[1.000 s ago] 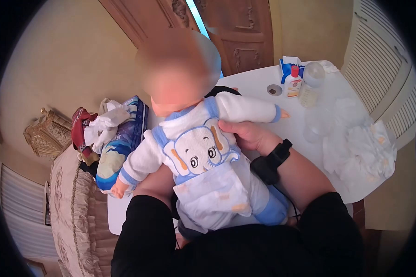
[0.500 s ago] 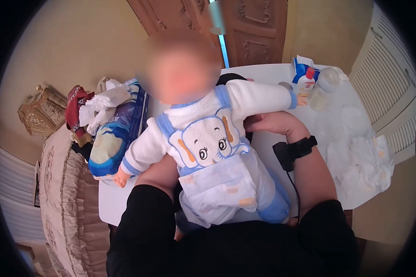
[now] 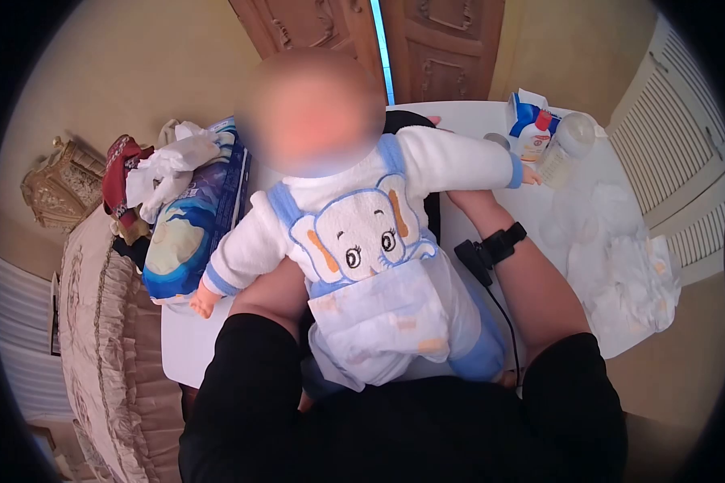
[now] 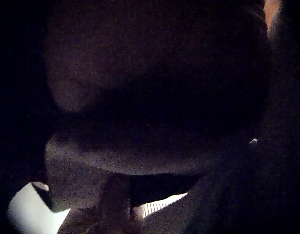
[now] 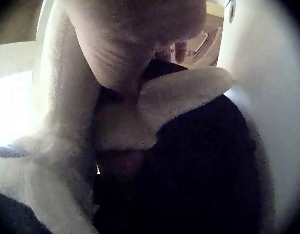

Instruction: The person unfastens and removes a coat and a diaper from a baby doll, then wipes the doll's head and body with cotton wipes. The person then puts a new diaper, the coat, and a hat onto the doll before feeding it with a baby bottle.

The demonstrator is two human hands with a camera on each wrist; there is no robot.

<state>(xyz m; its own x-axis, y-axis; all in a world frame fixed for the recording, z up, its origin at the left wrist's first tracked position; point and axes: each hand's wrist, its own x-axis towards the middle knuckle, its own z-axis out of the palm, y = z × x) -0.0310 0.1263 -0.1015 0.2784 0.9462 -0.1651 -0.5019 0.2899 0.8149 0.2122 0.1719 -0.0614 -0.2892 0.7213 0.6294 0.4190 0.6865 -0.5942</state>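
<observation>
A doll in a white and blue suit with an elephant on its chest faces up before me, arms spread. A white diaper-like piece with pale orange patches covers its lower front. My left forearm runs beneath the doll's arm, and its body hides the left hand. The left wrist view is nearly black. My right forearm reaches up along the doll's other side, with the hand out of sight behind its sleeve. Close to dark cloth, the right hand shows partly; I cannot tell its grip.
On the white table, a blue pack with crumpled cloths on it stands at left. At right are a red-capped bottle, a clear bottle and a white heap. A black cable hangs from my wrist strap.
My right hand has left the elephant's edge on the doll's side and slid up behind its sleeve. The doll's arm on that side has risen slightly and shifted right.
</observation>
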